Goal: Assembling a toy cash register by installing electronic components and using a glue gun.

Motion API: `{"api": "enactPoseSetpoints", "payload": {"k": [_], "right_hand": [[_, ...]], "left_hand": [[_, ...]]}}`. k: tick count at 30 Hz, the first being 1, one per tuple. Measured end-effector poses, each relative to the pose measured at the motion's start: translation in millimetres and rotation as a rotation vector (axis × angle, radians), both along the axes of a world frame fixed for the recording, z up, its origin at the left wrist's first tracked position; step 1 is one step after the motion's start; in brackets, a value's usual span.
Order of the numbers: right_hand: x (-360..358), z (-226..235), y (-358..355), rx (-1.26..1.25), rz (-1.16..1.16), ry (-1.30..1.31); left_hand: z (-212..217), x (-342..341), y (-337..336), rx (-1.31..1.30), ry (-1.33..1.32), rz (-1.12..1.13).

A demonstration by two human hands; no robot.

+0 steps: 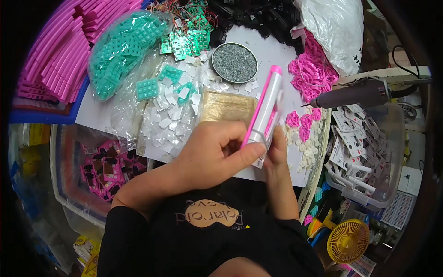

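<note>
Both hands hold a white and pink plastic casing [264,115], tilted on its narrow edge above the work table. My left hand [214,150] is closed round its near end, with the thumb pressed along the lower edge. On the casing's other side, my right hand [278,150] grips it with bent fingers, partly hidden behind it. Just beyond my left hand lies a flat gold-brown block [227,107]. Loose white square pieces [166,113] and a few teal rubber keypads [147,89] are scattered to its left. Small round white pieces [307,154] and pink ring-like parts [306,121] lie to the right.
A round tin of grey granules [234,63] stands at the back. Around it are a bag of teal keypads [122,55], green circuit boards [184,42] and black parts [258,16]. An electric screwdriver [353,95] rests at right, above a clear bin [387,157] of white casings. Pink strips [64,55] fill a blue crate.
</note>
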State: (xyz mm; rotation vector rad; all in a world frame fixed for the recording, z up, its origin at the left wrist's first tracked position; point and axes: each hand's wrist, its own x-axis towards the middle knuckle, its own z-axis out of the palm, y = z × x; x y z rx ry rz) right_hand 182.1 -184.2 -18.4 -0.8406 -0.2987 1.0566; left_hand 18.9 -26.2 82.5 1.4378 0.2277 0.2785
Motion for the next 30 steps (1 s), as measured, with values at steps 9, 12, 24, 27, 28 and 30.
{"api": "enactPoseSetpoints", "payload": {"k": [9, 12, 24, 27, 28, 30], "right_hand": [[4, -11, -13, 0.029, -0.109, -0.127], [9, -18, -13, 0.02, -0.144, -0.166], [-7, -11, -27, -0.094, -0.078, -0.461], [-11, -7, -21, -0.107, -0.099, -0.496], [-11, -5, -19, -0.082, -0.116, -0.467], [-6, -1, -18, -0.038, -0.149, -0.41]], "left_hand": [[-3, 3, 5, 0.707, -0.12, 0.165], [-3, 10, 7, 0.68, -0.171, 0.227], [-16, 12, 14, 0.549, -0.362, 0.235], [-13, 12, 14, 0.51, -0.311, 0.248], [-11, 11, 15, 0.5, -0.287, 0.249], [-6, 8, 16, 0.432, -0.163, 0.205]]}}
